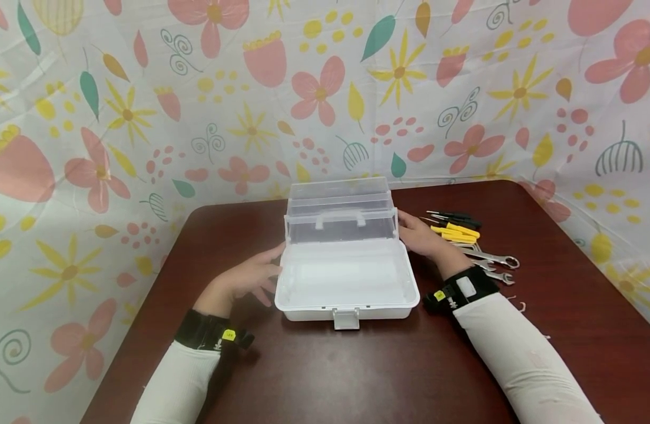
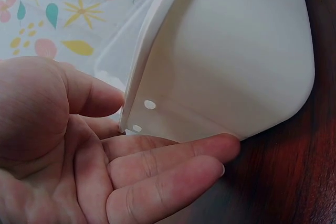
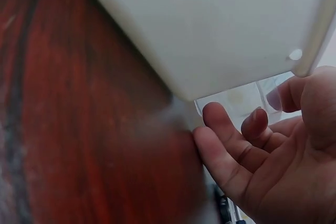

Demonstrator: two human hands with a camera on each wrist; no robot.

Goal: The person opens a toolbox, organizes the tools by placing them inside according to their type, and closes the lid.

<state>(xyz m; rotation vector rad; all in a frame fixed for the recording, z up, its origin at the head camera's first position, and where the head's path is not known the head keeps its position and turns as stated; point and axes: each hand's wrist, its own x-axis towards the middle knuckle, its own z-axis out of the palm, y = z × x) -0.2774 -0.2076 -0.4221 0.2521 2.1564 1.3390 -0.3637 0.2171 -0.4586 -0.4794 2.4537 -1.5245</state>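
A white plastic toolbox [image 1: 347, 277] stands on the table with its clear lid [image 1: 341, 227] tipped back and its inside bare. A white handle [image 1: 341, 218] and a front latch [image 1: 346, 318] show on it. My left hand [image 1: 252, 274] is at the left rear side; in the left wrist view its thumb and index finger pinch the rim near two small holes [image 2: 150, 105], the other fingers extended along the wall. At the right rear corner my right hand [image 1: 421, 235] holds the clear lid's edge, its thumb against the plastic and its fingers partly curled.
To the right lie black-handled screwdrivers [image 1: 460, 220], yellow-handled tools [image 1: 457, 233] and several metal wrenches [image 1: 491, 259]. Small pale hooks [image 1: 523, 307] lie nearer the right arm. A flowered cloth [image 1: 319, 94] hangs behind the dark red table [image 1: 325, 377].
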